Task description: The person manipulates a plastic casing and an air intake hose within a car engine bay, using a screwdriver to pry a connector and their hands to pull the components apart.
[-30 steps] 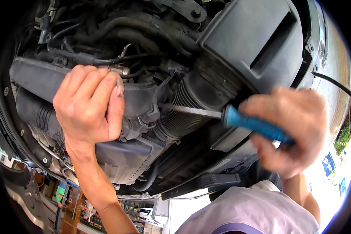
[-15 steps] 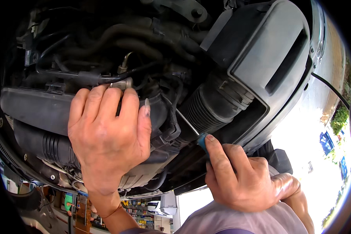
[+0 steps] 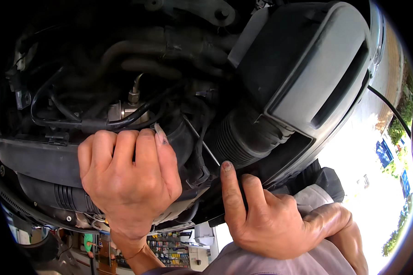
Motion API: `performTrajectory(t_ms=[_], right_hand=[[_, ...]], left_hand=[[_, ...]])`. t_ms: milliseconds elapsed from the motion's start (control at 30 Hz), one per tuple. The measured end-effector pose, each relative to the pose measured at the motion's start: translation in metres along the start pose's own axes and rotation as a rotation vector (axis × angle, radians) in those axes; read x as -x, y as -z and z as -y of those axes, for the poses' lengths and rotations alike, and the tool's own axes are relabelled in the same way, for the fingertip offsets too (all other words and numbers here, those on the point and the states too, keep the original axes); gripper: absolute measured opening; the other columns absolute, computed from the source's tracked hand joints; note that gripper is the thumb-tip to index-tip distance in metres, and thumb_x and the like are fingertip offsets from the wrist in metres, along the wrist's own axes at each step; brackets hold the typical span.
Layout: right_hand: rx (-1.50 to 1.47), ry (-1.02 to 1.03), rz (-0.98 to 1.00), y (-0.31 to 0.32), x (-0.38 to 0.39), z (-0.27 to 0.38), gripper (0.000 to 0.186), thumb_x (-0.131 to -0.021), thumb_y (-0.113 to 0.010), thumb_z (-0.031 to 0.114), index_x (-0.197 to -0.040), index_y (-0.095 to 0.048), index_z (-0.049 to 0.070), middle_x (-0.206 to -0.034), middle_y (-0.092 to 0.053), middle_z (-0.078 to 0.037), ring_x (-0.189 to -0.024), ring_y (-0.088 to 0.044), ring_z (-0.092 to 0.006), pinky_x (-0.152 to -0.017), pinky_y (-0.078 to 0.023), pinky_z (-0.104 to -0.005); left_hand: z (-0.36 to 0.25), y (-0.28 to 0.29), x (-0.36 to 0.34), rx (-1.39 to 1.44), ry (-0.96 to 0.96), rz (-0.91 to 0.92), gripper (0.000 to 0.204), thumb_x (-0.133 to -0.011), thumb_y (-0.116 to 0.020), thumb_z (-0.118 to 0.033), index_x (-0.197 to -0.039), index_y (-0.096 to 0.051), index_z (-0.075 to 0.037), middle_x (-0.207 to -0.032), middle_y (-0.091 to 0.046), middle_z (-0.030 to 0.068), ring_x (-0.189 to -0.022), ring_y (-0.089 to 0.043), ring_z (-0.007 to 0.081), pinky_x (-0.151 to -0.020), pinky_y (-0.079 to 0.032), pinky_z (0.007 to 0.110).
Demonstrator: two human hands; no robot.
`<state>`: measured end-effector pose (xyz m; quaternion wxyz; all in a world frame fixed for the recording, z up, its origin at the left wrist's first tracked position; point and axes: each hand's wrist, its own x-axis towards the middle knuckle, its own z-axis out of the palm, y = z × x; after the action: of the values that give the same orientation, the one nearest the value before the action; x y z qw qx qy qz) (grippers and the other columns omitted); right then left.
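- the left hand (image 3: pixel 131 183) lies over the black duct (image 3: pixel 41 160), fingers bent, tips hidden; whether they grip cannot be told
- the right hand (image 3: pixel 270 222) holds the screwdriver (image 3: pixel 209 151), handle hidden, index finger (image 3: pixel 232 195) extended
- the screwdriver slants up leftward, just beside the ribbed hose (image 3: pixel 236 144)

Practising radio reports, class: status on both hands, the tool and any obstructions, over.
Left hand on black cover. Right hand gripping tool, index finger extended. Tool's end unclear in shadow; ribbed hose close beside.
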<state>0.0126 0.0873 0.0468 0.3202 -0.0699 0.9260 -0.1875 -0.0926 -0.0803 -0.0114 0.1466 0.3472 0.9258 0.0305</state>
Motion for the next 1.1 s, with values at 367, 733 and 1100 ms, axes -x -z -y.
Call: performTrajectory(t_ms=[367,733,1100], right_hand=[[-0.257,-0.157,0.135,0.006,-0.012,-0.002,0.069,-0.072,-0.067,-0.001,-0.140,-0.056,-0.008,-0.075,-0.055,-0.008,-0.048,-0.057,-0.0177,-0.042,-0.049,-0.0341],[-1.587,-0.580,0.383,0.008,-0.015,-0.023,0.067,-0.095,-0.069,0.012,-0.152,-0.035,0.000,-0.088,-0.068,-0.016,-0.074,-0.072,-0.0231,-0.067,-0.054,-0.0309],[-1.889,-0.961,0.488,-0.009,-0.011,-0.013,0.033,-0.098,-0.067,0.007,-0.124,-0.053,-0.005,-0.068,-0.063,-0.003,-0.058,-0.058,-0.0061,-0.051,-0.044,-0.0248]], left_hand=[[0.001,-0.008,-0.004,-0.009,-0.016,-0.061,0.011,-0.082,-0.069,-0.012,-0.076,-0.065,-0.004,-0.070,-0.058,0.0039,-0.066,-0.051,0.0231,-0.067,-0.042,0.040],[0.000,-0.008,-0.001,-0.035,0.001,-0.015,0.011,-0.082,-0.067,-0.013,-0.077,-0.065,-0.004,-0.074,-0.060,0.0041,-0.068,-0.053,0.0223,-0.070,-0.044,0.039],[-0.003,-0.004,-0.001,-0.062,0.044,0.055,0.009,-0.083,-0.068,-0.009,-0.081,-0.070,0.000,-0.080,-0.066,0.0059,-0.075,-0.056,0.0262,-0.071,-0.044,0.040]])
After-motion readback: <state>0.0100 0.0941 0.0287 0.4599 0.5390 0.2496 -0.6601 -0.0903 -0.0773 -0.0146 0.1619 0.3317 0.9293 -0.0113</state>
